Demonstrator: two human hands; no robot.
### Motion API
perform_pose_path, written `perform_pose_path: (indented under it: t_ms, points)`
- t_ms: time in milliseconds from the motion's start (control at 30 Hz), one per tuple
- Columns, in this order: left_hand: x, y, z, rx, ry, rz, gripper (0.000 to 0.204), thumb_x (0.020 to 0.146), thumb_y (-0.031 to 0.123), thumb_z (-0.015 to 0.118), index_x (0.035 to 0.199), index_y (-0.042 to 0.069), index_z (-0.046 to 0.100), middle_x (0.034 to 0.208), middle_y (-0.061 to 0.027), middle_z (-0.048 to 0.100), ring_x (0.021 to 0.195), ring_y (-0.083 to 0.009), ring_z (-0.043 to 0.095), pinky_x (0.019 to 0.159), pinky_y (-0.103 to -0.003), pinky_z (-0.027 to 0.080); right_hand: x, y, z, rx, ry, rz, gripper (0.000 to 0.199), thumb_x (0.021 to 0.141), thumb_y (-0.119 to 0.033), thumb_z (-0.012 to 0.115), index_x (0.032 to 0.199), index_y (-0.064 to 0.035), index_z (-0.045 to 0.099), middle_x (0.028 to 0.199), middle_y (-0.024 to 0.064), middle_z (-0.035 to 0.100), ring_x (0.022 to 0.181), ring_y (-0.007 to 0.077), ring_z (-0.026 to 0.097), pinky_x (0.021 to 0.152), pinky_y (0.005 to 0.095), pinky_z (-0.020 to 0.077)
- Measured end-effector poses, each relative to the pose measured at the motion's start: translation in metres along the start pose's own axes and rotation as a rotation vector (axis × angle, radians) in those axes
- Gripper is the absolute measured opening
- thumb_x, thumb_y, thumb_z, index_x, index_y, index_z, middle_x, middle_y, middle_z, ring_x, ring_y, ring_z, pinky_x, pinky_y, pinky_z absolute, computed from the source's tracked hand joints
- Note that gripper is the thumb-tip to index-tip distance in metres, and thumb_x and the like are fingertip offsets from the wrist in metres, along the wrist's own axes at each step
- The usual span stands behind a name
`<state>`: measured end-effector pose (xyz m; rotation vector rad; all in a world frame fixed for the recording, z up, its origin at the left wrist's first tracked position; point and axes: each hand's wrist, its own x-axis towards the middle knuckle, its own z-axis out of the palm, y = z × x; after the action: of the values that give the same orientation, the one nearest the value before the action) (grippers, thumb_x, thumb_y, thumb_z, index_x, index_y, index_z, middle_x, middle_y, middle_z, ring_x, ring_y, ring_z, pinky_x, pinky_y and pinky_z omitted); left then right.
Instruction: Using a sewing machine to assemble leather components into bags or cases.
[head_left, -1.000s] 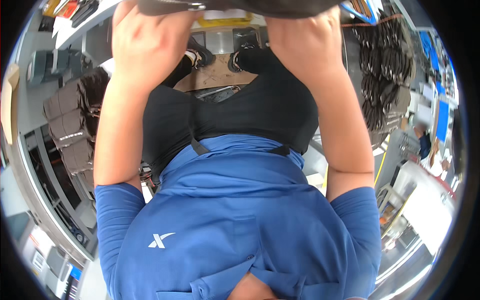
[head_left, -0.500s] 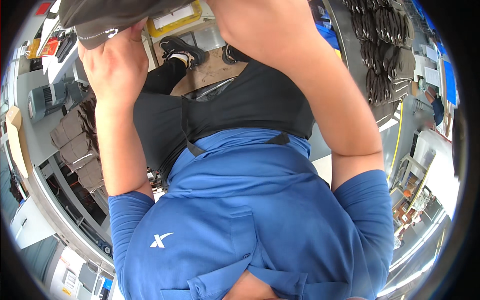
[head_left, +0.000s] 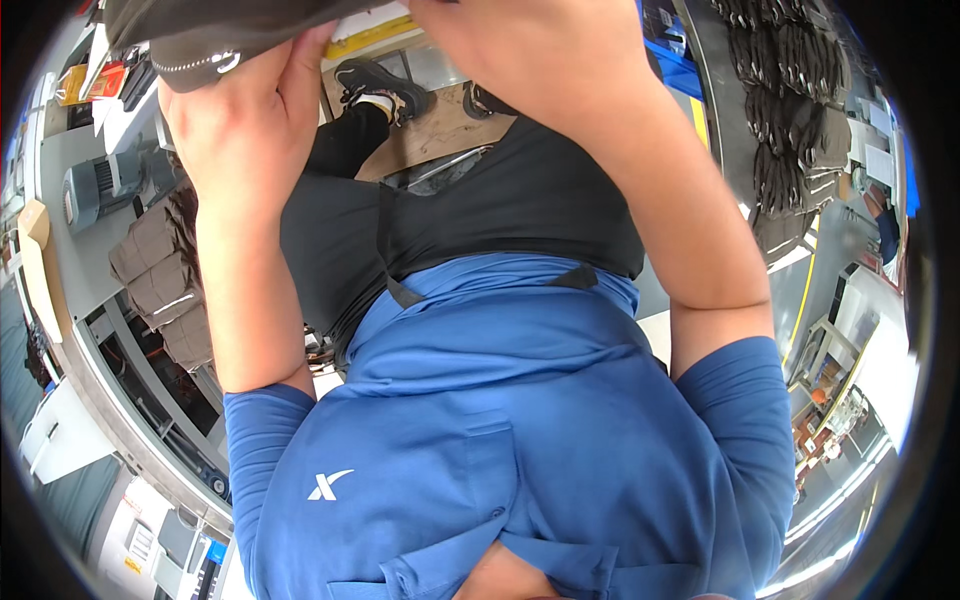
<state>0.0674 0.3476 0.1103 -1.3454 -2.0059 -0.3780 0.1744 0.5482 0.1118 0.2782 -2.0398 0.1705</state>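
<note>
At far left, a grey finned motor (head_left: 92,190) sits beyond a stack of folded brown fabric pieces (head_left: 155,265), well apart from the work. Next, at the upper edge, comes the dark brown fabric piece (head_left: 275,28), partly cut off by the frame, with a row of pale stitching and 1 small pale mark near its lower edge. The left hand (head_left: 240,125) is closed on that edge, fingers hidden behind the fabric and thumb raised beside it; a light, even pinch would probably keep the cloth from creasing. Past a yellow-edged tray (head_left: 375,38) below the work, the right hand (head_left: 530,50) is bent near the fabric's right end; its fingertips are out of sight, so I cannot tell whether it grips anything. Keeping both hands level should hold the stitched edge straight. At far right lie rows of dark fabric bundles (head_left: 790,110).
</note>
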Motion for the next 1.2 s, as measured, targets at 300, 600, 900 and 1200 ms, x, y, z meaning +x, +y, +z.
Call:
perform_pose_path:
  t_ms: [300, 600, 900, 1200]
  points:
    - [-0.009, 0.002, 0.012, 0.040, 0.092, -0.103, 0.018, 0.088, 0.023, 0.078, 0.101, 0.010, 0.077, 0.098, -0.0078, 0.074, 0.091, -0.0303, 0.069, 0.082, -0.038, 0.053, -0.005, 0.002, 0.005, 0.111, 0.002, 0.066, 0.018, 0.072, -0.007, 0.063, 0.087, 0.0012, 0.068, 0.093, 0.0179, 0.063, 0.089, 0.0365, 0.061, 0.080, 0.0450, 0.0496]
    - [-0.010, -0.010, 0.018, -0.064, 0.150, -0.114, 0.021, 0.087, 0.024, 0.080, 0.099, 0.006, 0.076, 0.095, -0.0114, 0.075, 0.085, -0.0316, 0.071, 0.078, -0.037, 0.054, -0.011, 0.005, 0.006, 0.062, -0.053, 0.060, 0.017, 0.079, -0.014, 0.060, 0.089, -0.0031, 0.067, 0.095, 0.0120, 0.061, 0.092, 0.0312, 0.060, 0.083, 0.0410, 0.0463]
    - [-0.012, -0.006, 0.016, -0.016, 0.149, -0.147, 0.021, 0.085, 0.026, 0.082, 0.094, 0.007, 0.078, 0.094, -0.0089, 0.076, 0.084, -0.0289, 0.072, 0.077, -0.034, 0.053, -0.014, 0.016, 0.025, 0.072, 0.171, -0.085, 0.025, 0.078, -0.016, 0.060, 0.097, -0.0033, 0.070, 0.103, 0.0109, 0.063, 0.099, 0.0299, 0.061, 0.093, 0.0422, 0.0435]
    - [-0.011, -0.004, 0.013, -0.027, 0.137, -0.073, 0.022, 0.083, 0.026, 0.085, 0.093, 0.007, 0.079, 0.093, -0.0072, 0.076, 0.083, -0.0251, 0.072, 0.078, -0.032, 0.053, -0.016, 0.019, 0.021, 0.036, 0.117, -0.096, 0.026, 0.077, -0.015, 0.063, 0.098, -0.0017, 0.070, 0.107, 0.0130, 0.063, 0.102, 0.0324, 0.061, 0.094, 0.0437, 0.0431]
